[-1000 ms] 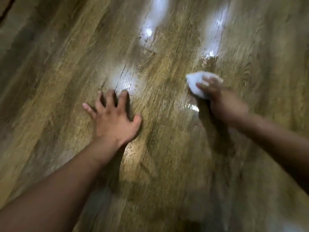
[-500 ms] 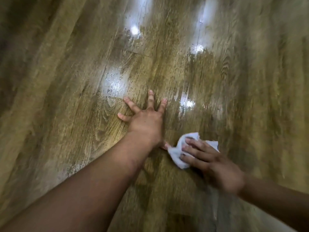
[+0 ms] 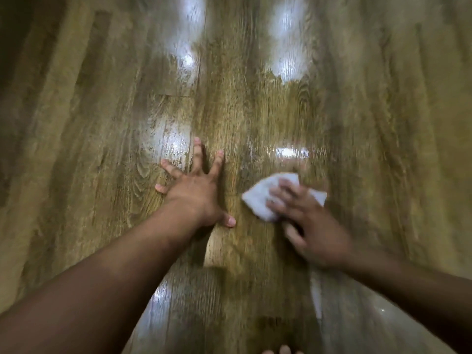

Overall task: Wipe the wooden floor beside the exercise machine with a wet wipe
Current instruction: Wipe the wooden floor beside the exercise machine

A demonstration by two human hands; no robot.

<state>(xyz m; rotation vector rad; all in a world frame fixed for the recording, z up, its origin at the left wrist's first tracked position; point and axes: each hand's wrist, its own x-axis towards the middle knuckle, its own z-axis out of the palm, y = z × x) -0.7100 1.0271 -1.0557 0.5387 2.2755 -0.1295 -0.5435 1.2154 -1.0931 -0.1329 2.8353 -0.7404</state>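
Note:
Glossy brown wooden floor with plank grain fills the whole view. My left hand lies flat on it near the middle, fingers spread, holding nothing. To its right, my right hand presses a crumpled white wet wipe against the floor; the fingers cover much of the wipe and are blurred by motion. The exercise machine is not in view.
Bright reflections of lights and damp sheen patches show on the planks. Toes peek in at the bottom edge. A pale streak runs along a plank seam at lower right.
My right hand with the wipe swept from far right toward me next to the left hand, then shifted slightly right. My left hand stays planted; the view has swung.

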